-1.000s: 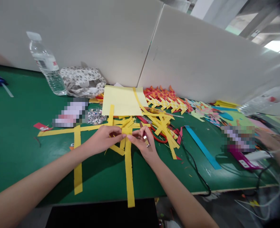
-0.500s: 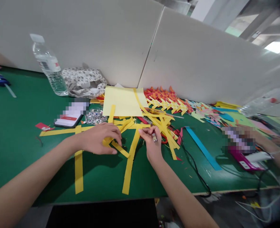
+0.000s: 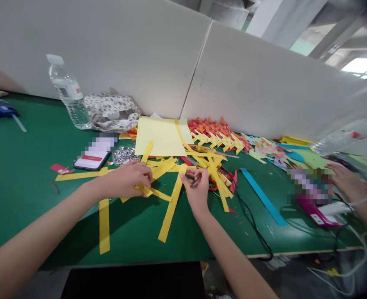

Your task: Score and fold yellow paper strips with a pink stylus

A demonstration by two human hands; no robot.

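My left hand (image 3: 130,179) is closed on a folded yellow paper strip (image 3: 146,191), whose narrow tail runs right. Its fingertips are bent down and partly hide the fold. My right hand (image 3: 197,192) pinches the upper end of a longer yellow paper strip (image 3: 170,211), which slants toward the table's front edge. A small slim tool (image 3: 196,181) also lies in the right hand's fingers; its kind is unclear. The tail from the left hand crosses the long strip. Another yellow strip (image 3: 104,228) lies below my left wrist. Loose yellow strips (image 3: 216,170) are heaped beyond my right hand.
Behind the hands are a pale yellow sheet (image 3: 161,135), a phone (image 3: 92,158), a bag of gems (image 3: 125,155) and a water bottle (image 3: 69,93). A black cable (image 3: 248,220) and a blue strip (image 3: 262,197) lie right. Another person's hand (image 3: 347,180) is far right.
My left fingers have closed on the folded strip; before, thumb and fingers were apart. The long strip's lower end has shifted up and left, and my right hand has turned slightly.
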